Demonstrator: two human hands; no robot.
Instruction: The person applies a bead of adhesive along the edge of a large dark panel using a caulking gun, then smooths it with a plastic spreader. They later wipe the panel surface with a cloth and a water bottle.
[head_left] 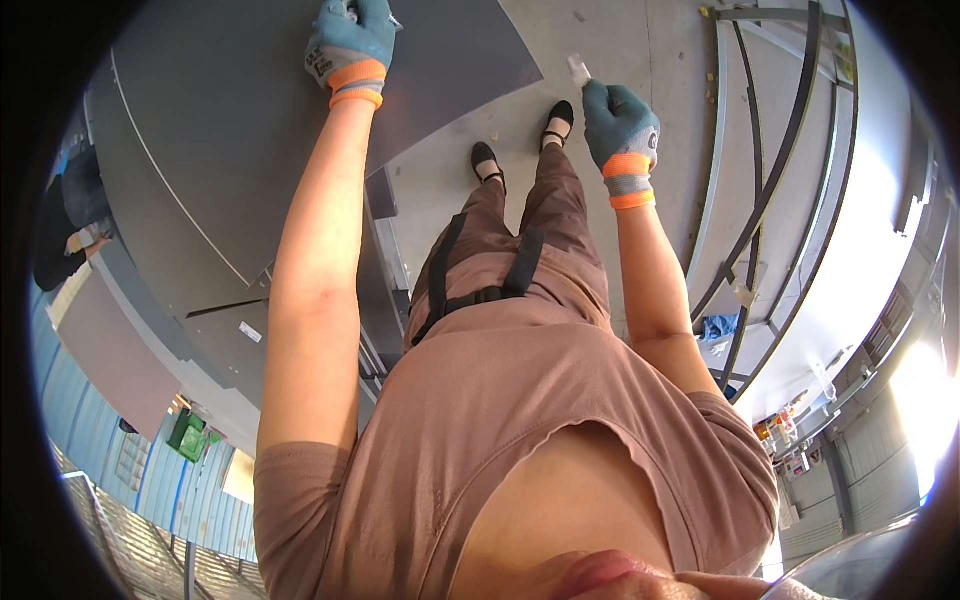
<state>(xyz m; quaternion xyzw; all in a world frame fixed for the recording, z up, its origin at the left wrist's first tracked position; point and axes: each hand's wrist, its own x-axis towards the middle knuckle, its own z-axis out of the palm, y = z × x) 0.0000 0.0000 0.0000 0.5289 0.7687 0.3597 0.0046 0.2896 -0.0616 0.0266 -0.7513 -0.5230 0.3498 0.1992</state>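
At the top of the head view, my left hand (350, 45), in a blue-grey work glove with an orange cuff, is over a large dark grey panel (230, 130). Its fingers are curled, and a bit of something whitish shows by them, too little to name. Away from the panel, over the floor to the right, is my right hand (622, 125) in a matching glove. Between its closed fingers and thumb a small whitish, translucent piece (578, 70) sticks out; its kind is unclear.
To the right stands a metal frame rack (775, 150) with dark bars. Concrete floor (660, 60) lies between rack and panel. Another person (75, 215) in dark clothing is at the far left edge. A green container (188, 435) appears at the lower left.
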